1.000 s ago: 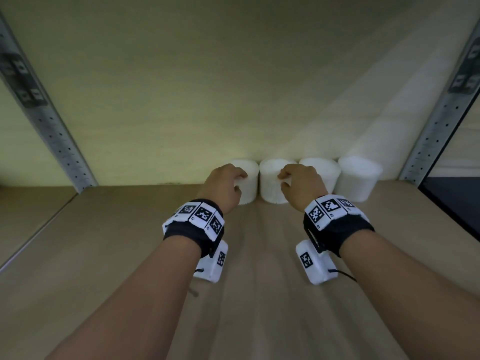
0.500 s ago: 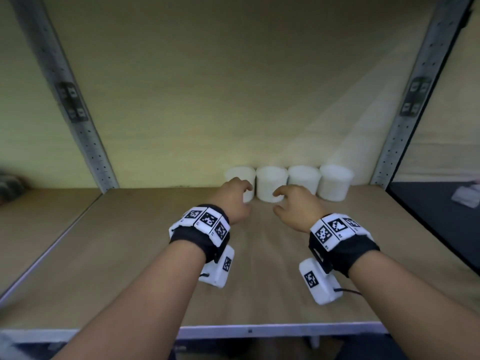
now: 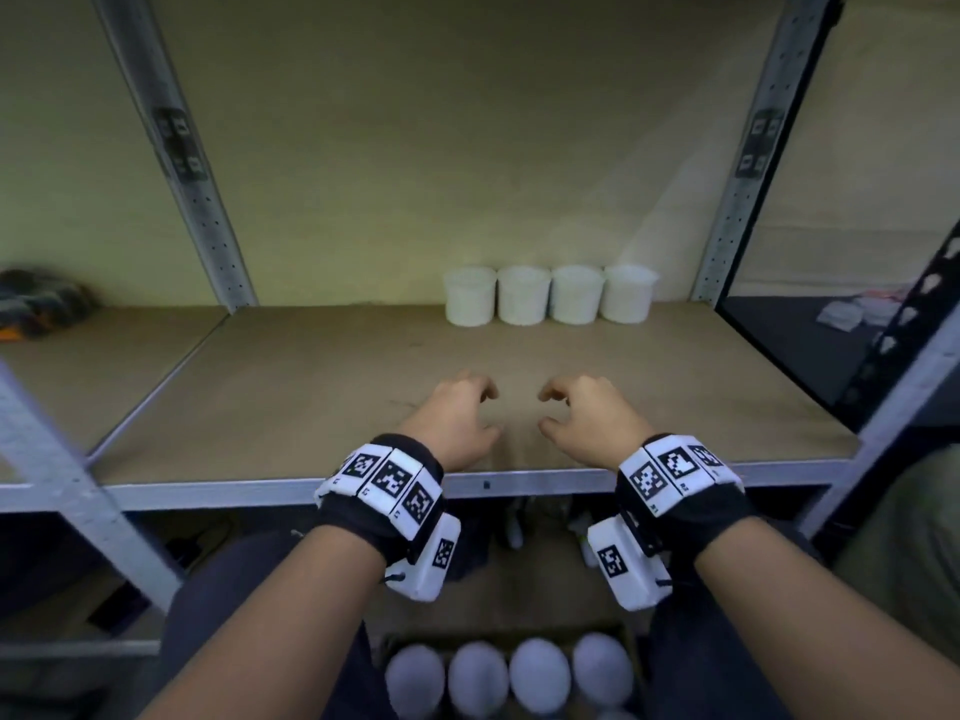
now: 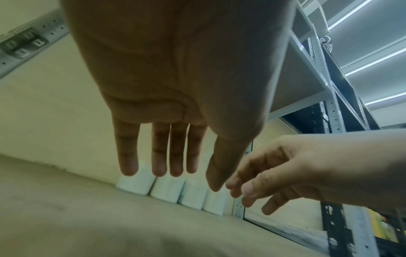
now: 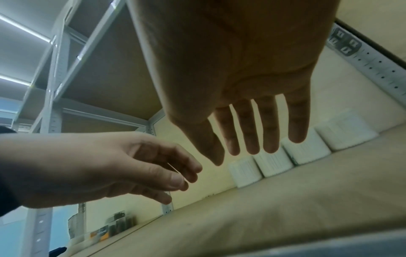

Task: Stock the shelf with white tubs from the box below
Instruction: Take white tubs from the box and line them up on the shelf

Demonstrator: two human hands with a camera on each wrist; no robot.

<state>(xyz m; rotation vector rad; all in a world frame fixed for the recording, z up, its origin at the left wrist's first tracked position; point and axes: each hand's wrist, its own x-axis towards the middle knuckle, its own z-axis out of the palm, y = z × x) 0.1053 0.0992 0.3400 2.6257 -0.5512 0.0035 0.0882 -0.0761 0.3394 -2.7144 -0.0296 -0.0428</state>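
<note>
Hands: both empty. Left hand (image 3: 457,426) and right hand (image 3: 587,423) are seen side by side above the front part of the shelf (image 3: 311,387), palms down, fingers loosely spread in both wrist views; nothing is held or touched.

Tubs, stocked: four white tubs (image 3: 549,295) are set upright in one row at the back of the shelf, toward its right end. Each stands just beside its neighbour, perhaps touching; the rightmost is near the right upright (image 3: 737,200).

Tubs, unstocked: four rounded white tops (image 3: 509,672) are seen in the box (image 3: 631,634) below the shelf, at the bottom of the head view. More may lie out of view.

Stage, as judged: a return to the box is in hand, and much of the shelf is yet to be filled.

Method advised: the hands are to be lowered clear of the front rail (image 3: 519,483). One tub is to be taken in each hand, gripped round the wall rather than by the lid. The row is to be continued leftward from the leftmost tub, each new tub set down upright against the back.

Risk noted: placed tubs could be knocked if new ones are pushed in sideways.
</note>
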